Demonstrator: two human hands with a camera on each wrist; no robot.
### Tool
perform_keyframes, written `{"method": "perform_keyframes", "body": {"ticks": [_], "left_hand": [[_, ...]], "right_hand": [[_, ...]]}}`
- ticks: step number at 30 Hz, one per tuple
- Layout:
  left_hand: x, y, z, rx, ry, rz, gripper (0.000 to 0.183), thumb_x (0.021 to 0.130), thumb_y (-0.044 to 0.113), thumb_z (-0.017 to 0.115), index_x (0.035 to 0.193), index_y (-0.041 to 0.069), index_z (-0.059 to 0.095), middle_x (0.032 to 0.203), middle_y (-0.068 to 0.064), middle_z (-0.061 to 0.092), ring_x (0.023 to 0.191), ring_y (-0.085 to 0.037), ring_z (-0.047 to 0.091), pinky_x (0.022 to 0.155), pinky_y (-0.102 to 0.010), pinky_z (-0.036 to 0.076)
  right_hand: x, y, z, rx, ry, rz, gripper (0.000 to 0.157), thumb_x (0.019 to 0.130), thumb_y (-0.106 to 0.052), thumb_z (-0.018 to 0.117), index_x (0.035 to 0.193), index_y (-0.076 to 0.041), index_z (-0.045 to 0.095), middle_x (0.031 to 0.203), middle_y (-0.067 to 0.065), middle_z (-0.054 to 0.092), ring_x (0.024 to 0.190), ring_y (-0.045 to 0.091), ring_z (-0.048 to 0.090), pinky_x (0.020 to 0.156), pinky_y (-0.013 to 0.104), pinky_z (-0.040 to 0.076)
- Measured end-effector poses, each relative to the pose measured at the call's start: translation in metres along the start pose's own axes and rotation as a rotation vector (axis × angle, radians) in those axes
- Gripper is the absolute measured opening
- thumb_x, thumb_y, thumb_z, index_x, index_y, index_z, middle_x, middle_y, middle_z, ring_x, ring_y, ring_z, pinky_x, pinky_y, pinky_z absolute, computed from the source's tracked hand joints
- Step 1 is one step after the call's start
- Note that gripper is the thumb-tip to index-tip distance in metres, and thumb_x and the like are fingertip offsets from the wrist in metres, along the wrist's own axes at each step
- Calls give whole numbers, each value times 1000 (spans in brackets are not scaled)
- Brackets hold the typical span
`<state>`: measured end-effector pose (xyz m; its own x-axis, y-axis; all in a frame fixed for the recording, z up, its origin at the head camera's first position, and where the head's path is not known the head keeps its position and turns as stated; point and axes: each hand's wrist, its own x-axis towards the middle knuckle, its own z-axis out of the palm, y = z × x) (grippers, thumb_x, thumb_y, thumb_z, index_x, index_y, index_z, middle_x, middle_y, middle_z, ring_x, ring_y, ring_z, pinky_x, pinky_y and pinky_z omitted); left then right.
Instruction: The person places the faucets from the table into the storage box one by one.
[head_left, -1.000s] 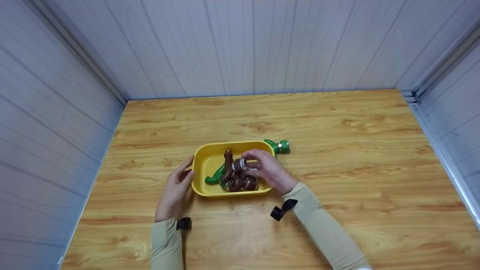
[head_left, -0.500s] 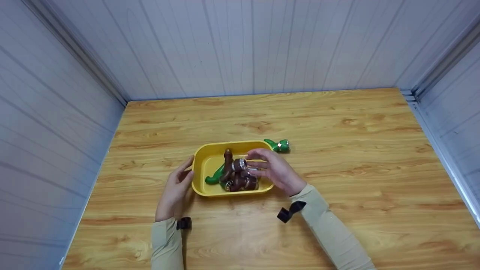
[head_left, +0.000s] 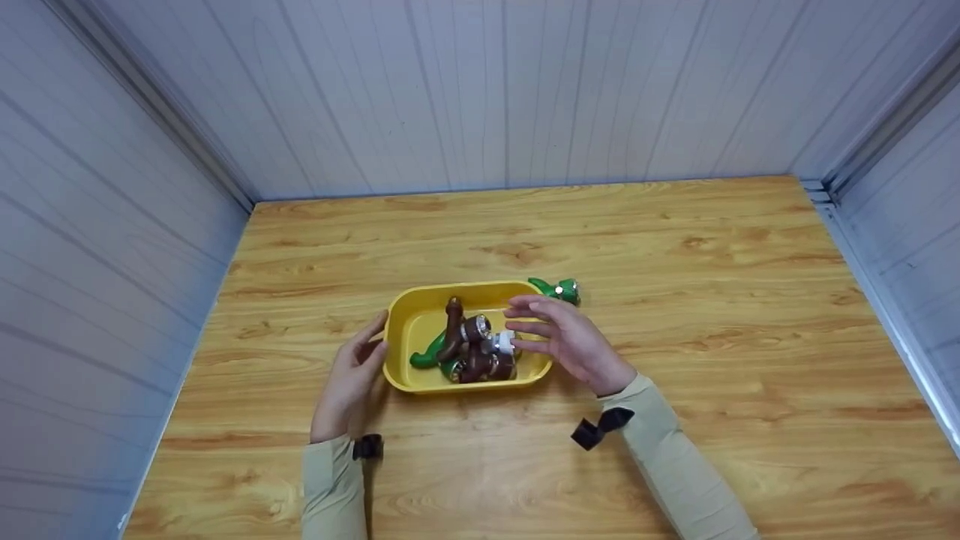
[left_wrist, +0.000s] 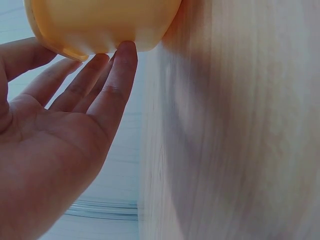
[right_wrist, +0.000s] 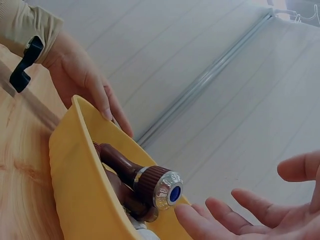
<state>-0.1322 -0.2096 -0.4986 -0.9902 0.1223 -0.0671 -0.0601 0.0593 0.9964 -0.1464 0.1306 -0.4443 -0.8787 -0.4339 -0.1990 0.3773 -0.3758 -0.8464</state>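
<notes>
A yellow tub [head_left: 420, 388] stands on the table, holding a pile of tap-shaped pieces. On top lies a brown tap-shaped piece [right_wrist: 155, 182] with a ribbed knob, silver rim and blue centre. Another brown piece [head_left: 480, 365], a green piece [head_left: 427, 358] and a white-ended piece [head_left: 506, 343] are partly covered. My left hand [head_left: 352, 382] touches the tub's left end, its fingertips against the outer wall [left_wrist: 105, 30]. My right hand [head_left: 570, 337] hovers over the tub's right end, fingers spread and holding nothing, beside the top brown piece.
Just outside the tub's far right corner lies another green piece [head_left: 566, 290] with a silver end, partly hidden by the rim. Wood-grain tabletop [head_left: 712, 300] surrounds the tub. White panel walls [head_left: 480, 97] rise behind and at both sides.
My right hand has drawn back to the right from the top brown piece, fingers spreading. That piece has shifted slightly left, and a white end shows beside it. My left hand stays put.
</notes>
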Motion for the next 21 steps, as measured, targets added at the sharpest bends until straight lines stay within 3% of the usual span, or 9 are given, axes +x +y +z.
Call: {"method": "perform_keyframes", "body": {"ticks": [11,15,21], "left_hand": [[0,-1,0,9,3,15,47,98,3,51,144,6,41,145,-8,42,123,-27,47,97,-25,41],[1,-1,-1,44,6,15,47,99,2,49,145,6,41,146,-8,40,123,-28,48,96,-24,42],[0,1,1,-3,2,-21,47,99,3,49,145,8,41,146,-5,41,124,-24,46,100,-25,39]], "right_hand": [[-12,-10,-16,-2,14,-49,44,102,-20,43,137,7,41,139,29,40,125,39,45,101,51,39],[-15,-12,-22,8,23,-57,43,102,-19,42,136,8,42,139,29,40,126,42,43,101,51,38],[-19,-12,-34,18,44,-74,43,102,-18,41,136,9,41,140,33,36,129,47,35,103,51,36]]}}
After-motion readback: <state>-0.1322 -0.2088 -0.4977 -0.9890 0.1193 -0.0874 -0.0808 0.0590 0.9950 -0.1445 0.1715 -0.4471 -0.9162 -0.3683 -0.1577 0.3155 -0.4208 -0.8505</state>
